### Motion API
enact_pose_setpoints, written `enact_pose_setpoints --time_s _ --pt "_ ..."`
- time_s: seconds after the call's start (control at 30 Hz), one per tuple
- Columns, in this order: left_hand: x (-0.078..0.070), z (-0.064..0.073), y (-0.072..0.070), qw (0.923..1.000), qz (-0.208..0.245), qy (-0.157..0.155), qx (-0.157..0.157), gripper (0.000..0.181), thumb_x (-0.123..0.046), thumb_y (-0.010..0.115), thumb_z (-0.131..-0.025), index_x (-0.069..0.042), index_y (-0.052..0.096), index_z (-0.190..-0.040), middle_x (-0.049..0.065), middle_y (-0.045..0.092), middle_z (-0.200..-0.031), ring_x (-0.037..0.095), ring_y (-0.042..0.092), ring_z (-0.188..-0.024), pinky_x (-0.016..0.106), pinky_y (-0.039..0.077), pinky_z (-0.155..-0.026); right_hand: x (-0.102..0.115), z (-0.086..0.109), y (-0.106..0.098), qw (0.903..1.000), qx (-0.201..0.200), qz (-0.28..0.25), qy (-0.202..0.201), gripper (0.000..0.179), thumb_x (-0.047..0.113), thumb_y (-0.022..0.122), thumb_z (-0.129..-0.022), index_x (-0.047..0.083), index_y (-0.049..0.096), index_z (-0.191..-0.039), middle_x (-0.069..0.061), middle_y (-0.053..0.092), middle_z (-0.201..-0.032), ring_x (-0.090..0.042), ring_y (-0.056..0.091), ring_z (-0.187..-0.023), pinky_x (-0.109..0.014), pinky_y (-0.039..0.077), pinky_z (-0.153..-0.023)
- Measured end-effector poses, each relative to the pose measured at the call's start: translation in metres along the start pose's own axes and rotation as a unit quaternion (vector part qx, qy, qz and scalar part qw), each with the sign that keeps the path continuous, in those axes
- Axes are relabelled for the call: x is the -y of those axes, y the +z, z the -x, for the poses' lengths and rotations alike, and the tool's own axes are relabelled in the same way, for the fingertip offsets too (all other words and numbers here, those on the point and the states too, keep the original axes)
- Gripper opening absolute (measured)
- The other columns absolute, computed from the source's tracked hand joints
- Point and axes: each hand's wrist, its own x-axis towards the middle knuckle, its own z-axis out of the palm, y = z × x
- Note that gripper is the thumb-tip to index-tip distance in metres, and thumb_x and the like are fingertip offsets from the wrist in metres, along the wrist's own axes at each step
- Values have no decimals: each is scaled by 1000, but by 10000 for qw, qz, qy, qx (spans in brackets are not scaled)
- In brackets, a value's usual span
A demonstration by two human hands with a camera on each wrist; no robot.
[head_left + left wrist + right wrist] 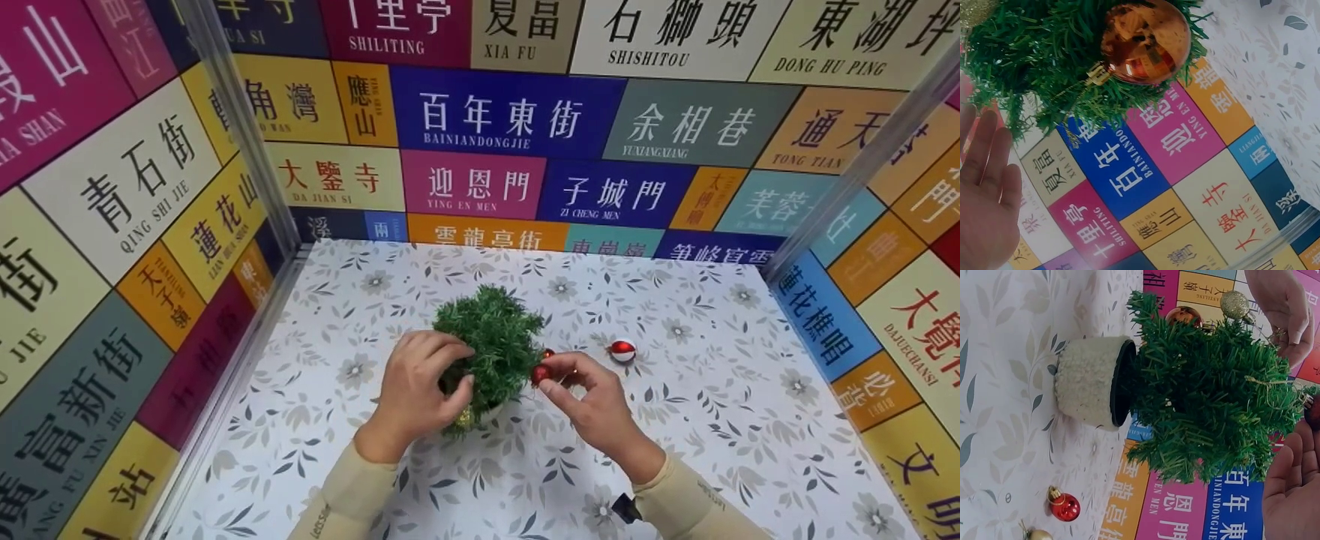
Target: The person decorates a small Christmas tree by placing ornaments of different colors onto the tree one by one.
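A small artificial Christmas tree (491,337) stands in a cream textured pot (1086,382). My right hand (600,409) pinches a red bauble (541,374) between thumb and fingers, close to the tree's right side. At the tree's left side is my left hand (424,386), its fingers loosely bent near the branches with a gap to the thumb. Whether it touches a branch is hard to tell. A shiny copper bauble (1148,42) and a gold glitter bauble (1235,305) hang on the tree. Gold thread (1275,382) shows among the needles near the right hand.
A red and white-looking bauble (623,351) lies on the floral tabletop (712,420) right of the tree. Near it, a gold bauble (1037,534) shows in the right wrist view. Panels with printed lettering (510,112) enclose the table at the back and sides.
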Motion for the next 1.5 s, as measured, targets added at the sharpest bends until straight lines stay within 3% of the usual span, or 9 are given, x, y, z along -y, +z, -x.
enact_pose_setpoints --time_s 0.2,0.37,0.53,0.7,0.83,1.1,1.37,1.5 --pt "-9 0 5 9997 24 226 -60 19 -26 75 -77 -16 73 -94 -3 66 -95 20 61 -88 41 47 -84 3 -2 6 9996 -36 -262 80 21 -5 67 -89 -5 66 -110 -13 68 -96 -24 63 -87 -32 52 -75" --pt "-16 0 13 9989 107 448 -94 31 -41 82 -74 -17 73 -93 -4 65 -91 19 60 -83 39 47 -81 2 -3 9 9983 -49 -561 175 21 -7 66 -90 -5 66 -111 -16 68 -97 -26 64 -86 -32 52 -75" --pt "-24 -1 19 9981 -196 581 -30 49 -65 74 -76 -17 72 -88 -4 61 -86 18 57 -80 38 46 -80 -14 -2 11 9951 -53 -960 235 22 -11 63 -90 -3 66 -111 -17 68 -99 -26 64 -87 -30 54 -77" --pt "-32 -2 25 9972 -476 561 -108 54 -70 72 -75 -18 71 -84 -4 60 -84 19 57 -78 40 46 -81 -23 -1 11 9907 -20 -1346 183 23 -11 62 -91 -5 65 -113 -20 67 -101 -29 65 -89 -31 56 -77" --pt "-35 -3 30 9965 -616 523 -229 45 -63 75 -77 -18 70 -81 -4 60 -82 19 56 -76 39 47 -80 -23 -1 11 9892 27 -1453 178 22 -7 63 -92 -4 65 -114 -21 67 -101 -32 65 -88 -31 56 -77" --pt "-34 -2 31 9970 -564 479 -241 11 -27 77 -82 -19 73 -75 -4 61 -81 20 56 -75 38 47 -79 -25 -1 10 9871 71 -1595 151 21 -7 63 -92 -6 64 -114 -22 67 -100 -28 65 -89 -33 56 -79" --pt "-30 -1 23 9981 -209 517 -257 6 -20 77 -80 -20 73 -76 -6 63 -83 18 57 -76 37 47 -77 -35 6 10 9813 249 -1900 170 21 -7 61 -94 -12 60 -114 -23 64 -101 -25 64 -91 -32 56 -80" --pt "-30 -3 19 9985 -112 508 -145 6 -20 74 -82 -20 72 -76 -5 63 -84 18 57 -77 37 47 -78 -42 14 11 9784 417 -1990 387 21 -8 60 -93 -13 59 -114 -22 64 -101 -23 64 -93 -31 56 -81"
